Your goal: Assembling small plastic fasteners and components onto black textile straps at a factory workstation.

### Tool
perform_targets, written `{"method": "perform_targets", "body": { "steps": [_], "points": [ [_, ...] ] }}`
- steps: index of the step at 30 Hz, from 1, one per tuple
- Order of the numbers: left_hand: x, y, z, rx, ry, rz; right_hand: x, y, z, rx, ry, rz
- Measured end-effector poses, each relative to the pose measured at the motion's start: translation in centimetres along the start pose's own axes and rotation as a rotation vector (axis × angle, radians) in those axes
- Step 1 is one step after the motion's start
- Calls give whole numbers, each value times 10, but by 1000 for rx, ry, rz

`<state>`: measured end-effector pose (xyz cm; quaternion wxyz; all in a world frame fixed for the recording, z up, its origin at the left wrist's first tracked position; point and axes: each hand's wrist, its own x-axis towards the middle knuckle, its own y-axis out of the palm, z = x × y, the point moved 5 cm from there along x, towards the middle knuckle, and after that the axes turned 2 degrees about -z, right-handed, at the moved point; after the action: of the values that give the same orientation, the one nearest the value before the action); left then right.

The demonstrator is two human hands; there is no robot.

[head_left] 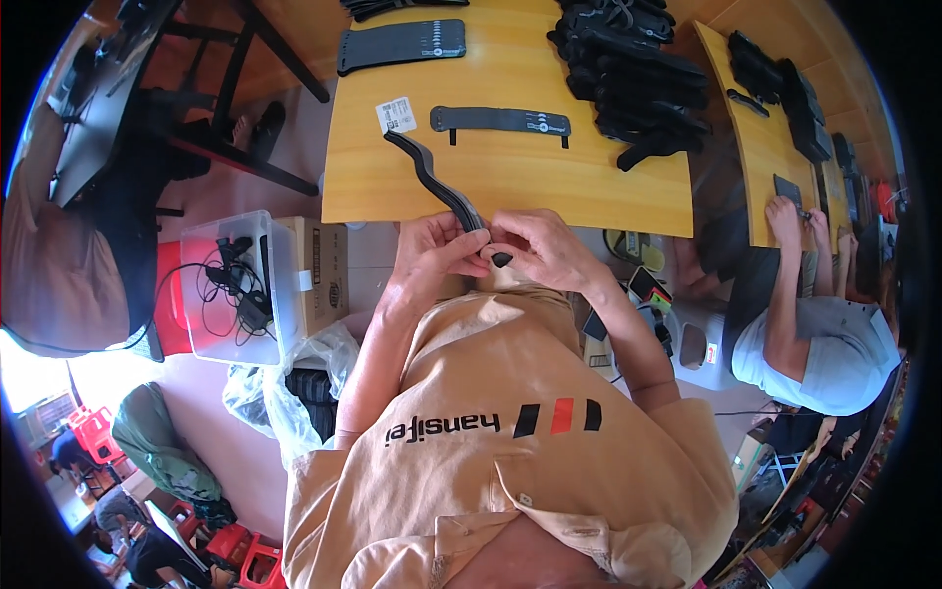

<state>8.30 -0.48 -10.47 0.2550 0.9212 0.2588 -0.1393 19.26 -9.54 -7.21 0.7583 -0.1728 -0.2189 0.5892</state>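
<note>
A long black strap [432, 182] is held just past the table's near edge, and its wavy free end reaches over the tabletop to a white printed label [396, 115]. My left hand [437, 252] pinches the strap between thumb and fingers. Close beside it, my right hand [540, 250] has its fingers closed at the strap's near end, where a dark tip [501, 259] pokes out below. Farther in on the table, a flat dark grey band [500, 121] with white print lies crosswise, two short black tabs sticking out of its near side.
Wider dark bands [402, 49] are at the table's [368, 196] far left, and a heap of black straps [638, 83] covers its far right. A clear bin of cables [240, 290] stands at left beside a cardboard box [324, 275]. At right, another person [814, 344] works at a second table.
</note>
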Motion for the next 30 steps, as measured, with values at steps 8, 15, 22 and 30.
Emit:
{"method": "perform_targets", "body": {
  "steps": [8,15,22,30],
  "points": [
    [-2,1,0,2,-76,82,-1,-1,-1,272,191,204],
    [-7,9,-10,-62,-128,213,-15,13,-1,552,216,140],
    [-16,19,-21,-201,-145,346,-17,16,12,1344,339,98],
    [-19,23,-21,-114,-34,202,-14,4,15,803,214,-2]
  ]
}}
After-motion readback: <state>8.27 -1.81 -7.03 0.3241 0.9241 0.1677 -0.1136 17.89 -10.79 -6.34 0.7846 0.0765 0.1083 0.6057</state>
